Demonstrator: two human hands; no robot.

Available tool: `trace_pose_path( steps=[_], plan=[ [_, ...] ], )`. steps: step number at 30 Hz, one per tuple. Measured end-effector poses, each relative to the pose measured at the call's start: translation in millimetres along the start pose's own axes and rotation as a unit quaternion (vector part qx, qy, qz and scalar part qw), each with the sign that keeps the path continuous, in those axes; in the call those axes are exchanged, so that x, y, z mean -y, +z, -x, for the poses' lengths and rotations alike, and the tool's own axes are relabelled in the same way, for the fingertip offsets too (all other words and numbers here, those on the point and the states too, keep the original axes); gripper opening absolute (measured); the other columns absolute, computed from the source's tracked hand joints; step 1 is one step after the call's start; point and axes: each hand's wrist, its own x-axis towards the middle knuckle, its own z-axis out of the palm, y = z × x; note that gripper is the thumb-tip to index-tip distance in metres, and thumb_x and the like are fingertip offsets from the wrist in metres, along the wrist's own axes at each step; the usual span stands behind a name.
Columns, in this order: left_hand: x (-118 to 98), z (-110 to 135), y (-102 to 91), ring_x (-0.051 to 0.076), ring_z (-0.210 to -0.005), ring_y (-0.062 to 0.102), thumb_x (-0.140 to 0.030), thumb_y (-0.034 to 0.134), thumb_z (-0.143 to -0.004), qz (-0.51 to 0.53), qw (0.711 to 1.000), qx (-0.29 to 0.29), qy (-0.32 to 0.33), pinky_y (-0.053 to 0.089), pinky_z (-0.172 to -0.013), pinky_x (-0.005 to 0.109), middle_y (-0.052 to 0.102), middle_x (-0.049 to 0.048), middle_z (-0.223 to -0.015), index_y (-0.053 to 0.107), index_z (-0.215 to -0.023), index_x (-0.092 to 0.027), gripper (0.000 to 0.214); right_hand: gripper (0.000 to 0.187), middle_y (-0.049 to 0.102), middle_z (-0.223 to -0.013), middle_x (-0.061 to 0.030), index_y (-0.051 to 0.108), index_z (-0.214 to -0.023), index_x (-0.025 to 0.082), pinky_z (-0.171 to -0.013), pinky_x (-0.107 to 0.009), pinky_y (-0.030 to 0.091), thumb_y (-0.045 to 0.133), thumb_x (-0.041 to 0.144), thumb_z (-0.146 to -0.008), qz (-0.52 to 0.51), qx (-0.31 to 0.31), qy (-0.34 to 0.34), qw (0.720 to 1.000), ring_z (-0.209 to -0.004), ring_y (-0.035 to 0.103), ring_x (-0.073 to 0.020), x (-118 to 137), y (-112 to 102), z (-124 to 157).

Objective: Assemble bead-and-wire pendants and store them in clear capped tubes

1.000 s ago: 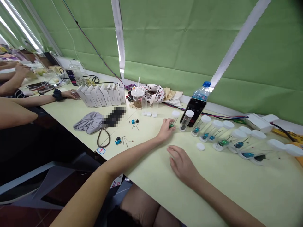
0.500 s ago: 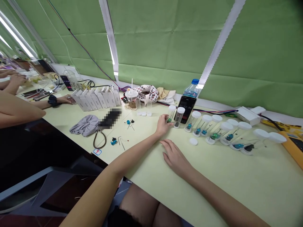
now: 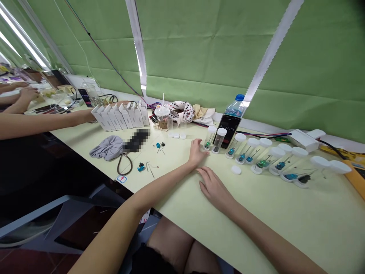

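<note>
My left hand [image 3: 196, 153] is open on the table, with its thumb and fingers apart. Just beyond its fingertips stands a clear tube with a white cap [image 3: 210, 137] and a green part inside. A second capped tube [image 3: 219, 140], with a dark part in it, is right beside that one. My right hand [image 3: 213, 187] lies low on the table, fingers loosely stretched out and nothing in them. A loose white cap [image 3: 236, 170] lies beyond it. Several more capped tubes [image 3: 261, 163], holding blue, green or dark parts and thin metal pieces, reach to the right.
A phone showing a timer [image 3: 229, 129] leans on a water bottle [image 3: 235, 108]. Small blue parts [image 3: 141, 167] and hex keys [image 3: 150, 169] lie left. Further off are a grey scrunchie [image 3: 107, 147], white boxes [image 3: 121, 116], a drink cup [image 3: 162, 116] and a co-worker's arm [image 3: 57, 122].
My left hand has let go of the tube with the green part and drawn slightly back from it. The co-worker's arm has reached further behind the white boxes. The view has shifted slightly.
</note>
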Motion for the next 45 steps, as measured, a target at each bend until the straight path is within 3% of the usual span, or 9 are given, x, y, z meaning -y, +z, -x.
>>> trace_pose_path(
  steps=[4,8,11,14,19,23,30,40,45],
  plan=[
    [-5.5,45.8,-29.2,0.022,-0.120,0.046,-0.019,0.070,-0.072,-0.003,1.000,0.007,0.003,0.037,-0.106,0.039,0.045,0.0111,-0.120,0.047,-0.113,-0.019,0.047,0.043,0.052,-0.125,-0.0144,0.040,-0.131,0.019,-0.095,-0.047,0.049,0.041,0.012,-0.089,0.007,-0.011,-0.014,1.000,-0.116,0.052,-0.0270,-1.9,2.9,0.8],
    [-24.0,68.8,-84.2,0.019,-0.120,0.048,-0.022,0.057,-0.082,-0.013,0.998,0.019,0.056,0.038,-0.106,0.036,0.049,0.0091,-0.121,0.050,-0.112,-0.021,0.031,0.041,0.055,-0.122,-0.0135,0.043,-0.129,0.019,-0.092,-0.047,0.050,0.041,0.011,-0.089,0.014,-0.010,-0.034,0.999,-0.115,0.053,-0.0270,-2.6,3.5,0.9],
    [-40.4,47.8,-135.3,0.019,-0.118,0.052,-0.028,0.049,-0.088,-0.096,0.991,-0.008,0.098,0.037,-0.106,0.034,0.058,0.0064,-0.118,0.059,-0.103,-0.022,0.019,0.037,0.056,-0.120,-0.0131,0.047,-0.124,0.018,-0.092,-0.046,0.050,0.041,0.009,-0.089,0.017,-0.007,-0.042,0.999,-0.113,0.053,-0.0265,-1.3,1.4,0.2],
    [-44.3,14.3,-177.7,0.021,-0.108,0.058,-0.034,0.048,-0.087,-0.165,0.985,-0.024,0.042,0.042,-0.098,0.033,0.065,0.0055,-0.112,0.064,-0.104,-0.020,0.027,0.035,0.058,-0.117,-0.0125,0.050,-0.121,0.018,-0.091,-0.046,0.050,0.041,0.009,-0.089,0.017,-0.012,-0.044,0.999,-0.110,0.054,-0.0259,0.5,-0.5,-0.4],
    [-24.3,-11.1,-205.7,0.025,-0.098,0.062,-0.043,0.061,-0.076,-0.209,0.977,0.043,-0.011,0.044,-0.090,0.033,0.072,0.0070,-0.099,0.071,-0.088,-0.019,0.029,0.034,0.059,-0.116,-0.0118,0.052,-0.119,0.018,-0.090,-0.045,0.051,0.041,0.007,-0.089,0.021,-0.015,-0.048,0.999,-0.109,0.055,-0.0251,1.5,-1.3,-0.4],
    [-9.6,-11.9,-203.3,0.024,-0.096,0.063,-0.040,0.072,-0.065,-0.201,0.974,0.099,-0.012,0.045,-0.089,0.033,0.072,0.0071,-0.104,0.072,-0.086,-0.021,0.028,0.035,0.059,-0.117,-0.0115,0.052,-0.120,0.019,-0.090,-0.045,0.051,0.042,0.008,-0.089,0.021,-0.019,-0.054,0.998,-0.111,0.055,-0.0249,0.1,-1.7,0.2],
    [-10.9,-10.1,-179.0,0.023,-0.103,0.063,-0.038,0.069,-0.069,-0.169,0.969,0.178,-0.004,0.047,-0.091,0.034,0.068,0.0075,-0.116,0.071,-0.084,-0.022,0.021,0.033,0.059,-0.117,-0.0126,0.054,-0.119,0.016,-0.092,-0.044,0.050,0.042,0.008,-0.089,0.027,-0.017,-0.052,0.998,-0.111,0.054,-0.0254,-0.5,-1.4,-0.7],
    [-17.5,8.6,-104.5,0.019,-0.117,0.058,-0.027,0.054,-0.082,-0.127,0.944,0.287,0.106,0.040,-0.105,0.034,0.064,0.0034,-0.124,0.067,-0.103,-0.026,0.025,0.034,0.060,-0.114,-0.0138,0.055,-0.119,0.015,-0.087,-0.044,0.052,0.039,0.007,-0.090,0.041,-0.030,-0.075,0.996,-0.107,0.056,-0.0254,0.1,-2.8,-0.1],
    [-23.1,36.1,-61.6,0.018,-0.121,0.055,-0.020,0.050,-0.085,-0.116,0.932,0.313,0.143,0.039,-0.108,0.035,0.062,0.0045,-0.128,0.065,-0.108,-0.023,0.028,0.033,0.064,-0.112,-0.0122,0.058,-0.115,0.017,-0.085,-0.041,0.051,0.039,0.006,-0.091,0.058,-0.075,-0.173,0.980,-0.104,0.058,-0.0234,2.3,-8.4,6.3]
  ],
)
